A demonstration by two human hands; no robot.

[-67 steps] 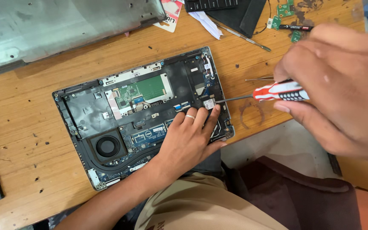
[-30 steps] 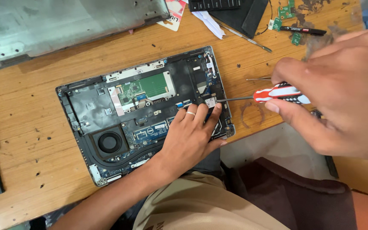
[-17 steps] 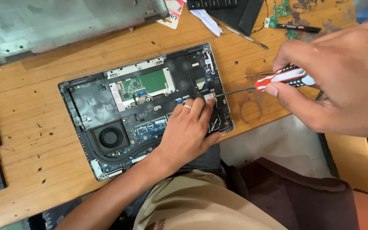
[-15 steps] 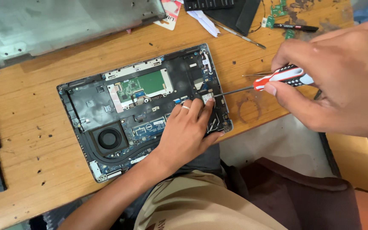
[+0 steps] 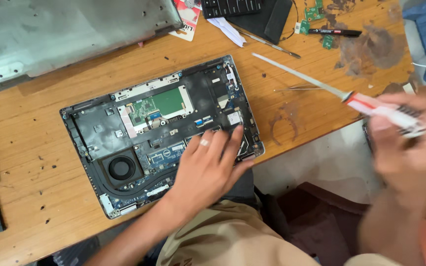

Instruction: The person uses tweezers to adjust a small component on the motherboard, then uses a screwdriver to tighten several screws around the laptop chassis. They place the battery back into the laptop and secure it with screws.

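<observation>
Left hand: my left hand [image 5: 208,170] lies flat, fingers spread wide, on the lower right part of the opened laptop [image 5: 159,130]; it grips nothing, and a ring shows on one finger.
Right hand: my right hand [image 5: 410,148] is blurred at the right edge, off the table, closed around the handle of the screwdriver [image 5: 341,93].
Screwdriver: red-and-white handle, long metal shaft pointing up and left over the table; its tip hangs in the air, apart from the laptop's right edge.
Laptop: I see it lying bottom-up near the front edge of the wooden table [image 5: 35,162], cover off, with the round fan [image 5: 122,168] at lower left and a green board [image 5: 161,104] near the middle.
Removed cover: the grey bottom panel [image 5: 70,34] lies at upper left, well apart from the laptop.
Far edge: a black keyboard [image 5: 230,7], a black pen [image 5: 334,32] and small green circuit pieces [image 5: 315,15] lie beyond the laptop.
</observation>
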